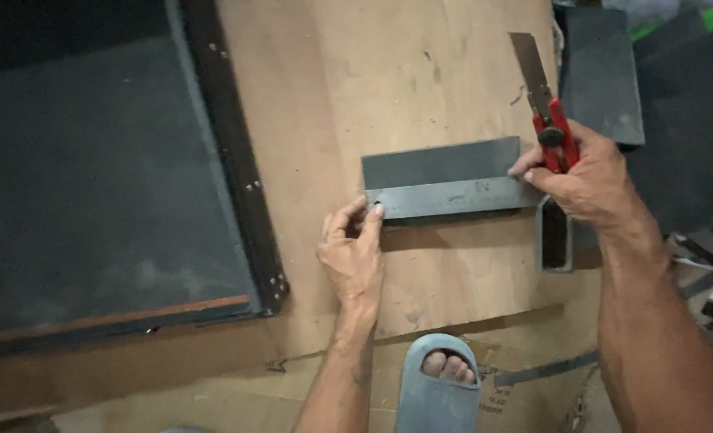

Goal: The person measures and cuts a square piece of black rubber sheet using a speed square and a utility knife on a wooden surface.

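Pressing my left hand (351,252) open-fingered on the metal bar (452,197) over the grey sheet (440,163); my right hand (585,180) clenched the red knife (547,112).

1. A large dark panel in a black frame (92,168) covers the plywood board's (356,80) left side.
2. Dark foam sheets (677,104) lie past its right edge.
3. A grey-blue slipper (436,401) sits below its near edge.

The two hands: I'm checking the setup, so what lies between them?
In the head view, a metal bar spans from the left hand to the right hand, lying across a dark grey sheet.
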